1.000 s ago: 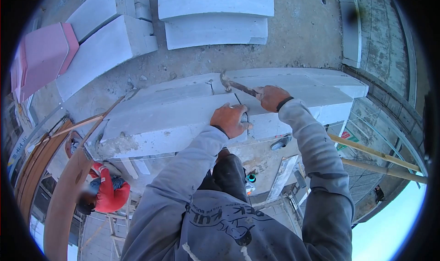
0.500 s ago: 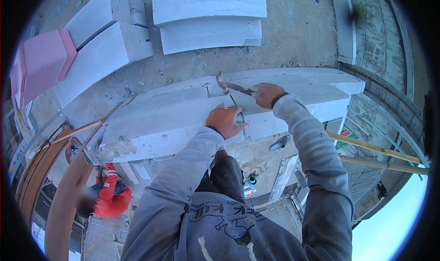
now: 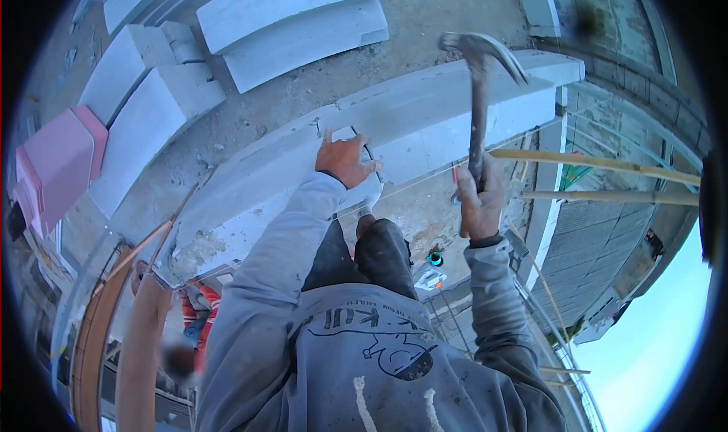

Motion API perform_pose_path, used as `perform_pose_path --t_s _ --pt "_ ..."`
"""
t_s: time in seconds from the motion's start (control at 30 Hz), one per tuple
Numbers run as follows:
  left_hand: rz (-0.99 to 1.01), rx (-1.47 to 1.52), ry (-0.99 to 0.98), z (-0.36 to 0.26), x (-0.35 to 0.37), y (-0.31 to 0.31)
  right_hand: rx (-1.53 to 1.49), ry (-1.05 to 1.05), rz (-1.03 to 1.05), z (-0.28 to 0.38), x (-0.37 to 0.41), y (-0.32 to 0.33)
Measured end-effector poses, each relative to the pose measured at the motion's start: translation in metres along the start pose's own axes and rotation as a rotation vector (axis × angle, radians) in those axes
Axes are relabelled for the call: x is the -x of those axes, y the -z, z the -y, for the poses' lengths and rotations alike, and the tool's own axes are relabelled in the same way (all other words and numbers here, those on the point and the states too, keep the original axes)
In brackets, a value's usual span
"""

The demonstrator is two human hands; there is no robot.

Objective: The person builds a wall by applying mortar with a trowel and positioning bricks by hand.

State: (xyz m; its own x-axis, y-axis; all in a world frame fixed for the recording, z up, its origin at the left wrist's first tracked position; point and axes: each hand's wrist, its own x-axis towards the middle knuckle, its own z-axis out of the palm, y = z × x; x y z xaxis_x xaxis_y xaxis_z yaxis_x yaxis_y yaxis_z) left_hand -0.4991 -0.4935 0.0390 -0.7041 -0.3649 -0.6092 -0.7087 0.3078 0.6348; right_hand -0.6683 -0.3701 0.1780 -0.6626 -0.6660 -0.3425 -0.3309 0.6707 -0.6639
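Note:
My left hand rests on the pale block wall, its fingers and thumb spread over a dark gap between two blocks. The index finger and thumb lie right at this gap. To the right, my right hand grips a claw hammer by the lower part of its worn handle. The hammer is raised upright, its metal head high and the claw pointing right. A small dark mark shows at another joint just behind my left hand.
Large pale curved blocks lie on the ground beyond the wall, with more blocks and a pink box-like object at left. Wooden poles jut out at right. A person in red is below at left.
My right hand has lifted the hammer away from the joint and swung it right and back, turning it upright. My left hand stays at the joint. The view has shifted and turned.

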Motion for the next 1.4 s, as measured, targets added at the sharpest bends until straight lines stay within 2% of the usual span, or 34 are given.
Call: perform_pose_path --t_s 0.03,0.07,0.13,0.2,0.27,0.33,0.4,0.47,0.53,0.57,0.6,0.63,0.7,0.77,0.8,0.9,0.93,1.0,1.07,1.17,1.27,1.3,1.37,1.4 --pt "0.029 -0.095 -0.001 -0.003 0.000 0.001 -0.183 -0.150 0.027 -0.005 0.010 0.003" --pt "0.029 -0.113 -0.016 -0.005 0.000 -0.001 -0.195 -0.149 0.007 -0.006 0.018 0.005" --pt "-0.093 -0.118 -0.026 -0.007 -0.003 -0.011 -0.470 -0.368 0.059 -0.004 0.026 0.005" --pt "-0.142 -0.052 -0.038 -0.002 -0.002 -0.026 -0.528 -0.420 -0.011 -0.003 0.037 0.008" --pt "-0.206 0.020 -0.064 0.000 -0.007 -0.026 -0.669 -0.387 -0.160 -0.008 0.045 0.014" --pt "-0.131 0.040 0.004 -0.004 0.000 -0.025 -0.668 -0.333 -0.243 -0.014 0.059 0.021" --pt "-0.180 0.010 -0.047 0.001 -0.001 -0.030 -0.679 -0.093 -0.470 -0.021 0.064 0.021" --pt "-0.223 -0.028 -0.110 0.003 -0.003 -0.033 -0.610 -0.078 -0.477 -0.051 0.072 0.008" --pt "-0.211 -0.043 -0.065 0.002 -0.004 -0.031 -0.336 -0.111 -0.376 -0.115 0.082 -0.028" --pt "-0.213 -0.055 -0.091 0.000 -0.005 -0.029 -0.345 -0.171 -0.427 -0.123 0.082 -0.051" --pt "-0.188 -0.055 -0.061 -0.001 -0.003 -0.028 -0.210 -0.354 -0.486 -0.172 0.090 -0.095" --pt "-0.165 -0.057 -0.035 -0.003 -0.003 -0.027 -0.213 -0.385 -0.432 -0.175 0.095 -0.100" --pt "-0.180 -0.086 -0.076 0.000 -0.004 -0.027 -0.229 -0.390 -0.409 -0.162 0.079 -0.087" --pt "-0.194 -0.114 -0.087 0.000 -0.007 -0.028 -0.470 -0.666 -0.251 -0.128 0.085 -0.061" --pt "-0.186 -0.128 -0.106 -0.001 -0.005 -0.029 -0.484 -0.671 -0.272 -0.125 0.088 -0.056" --pt "-0.205 -0.148 -0.127 -0.001 -0.008 -0.028 -0.453 -0.347 -0.452 -0.108 0.075 -0.021" --pt "-0.206 -0.128 -0.118 -0.002 -0.008 -0.028 -0.464 -0.350 -0.464 -0.091 0.070 -0.001" --pt "-0.200 -0.118 -0.117 -0.001 -0.006 -0.030 -0.575 -0.143 -0.628 -0.068 0.062 0.028" --pt "-0.217 -0.114 -0.111 -0.002 -0.007 -0.030 -0.643 -0.060 -0.720 -0.079 0.048 0.021" --pt "-0.227 -0.113 -0.120 0.002 -0.010 -0.033 -0.492 -0.174 -0.676 -0.118 0.030 -0.008" --pt "-0.180 -0.158 -0.062 -0.002 -0.009 -0.029 -0.128 -0.401 -0.538 -0.152 0.019 -0.034" --pt "-0.190 -0.164 -0.074 -0.005 -0.015 -0.028 -0.134 -0.392 -0.550 -0.152 0.016 -0.030" --pt "-0.200 -0.115 -0.076 -0.002 -0.009 -0.031 -0.367 -0.550 -0.369 -0.145 0.031 -0.024" --pt "-0.195 -0.122 -0.078 0.001 -0.006 -0.032 -0.373 -0.555 -0.372 -0.139 0.039 -0.023"
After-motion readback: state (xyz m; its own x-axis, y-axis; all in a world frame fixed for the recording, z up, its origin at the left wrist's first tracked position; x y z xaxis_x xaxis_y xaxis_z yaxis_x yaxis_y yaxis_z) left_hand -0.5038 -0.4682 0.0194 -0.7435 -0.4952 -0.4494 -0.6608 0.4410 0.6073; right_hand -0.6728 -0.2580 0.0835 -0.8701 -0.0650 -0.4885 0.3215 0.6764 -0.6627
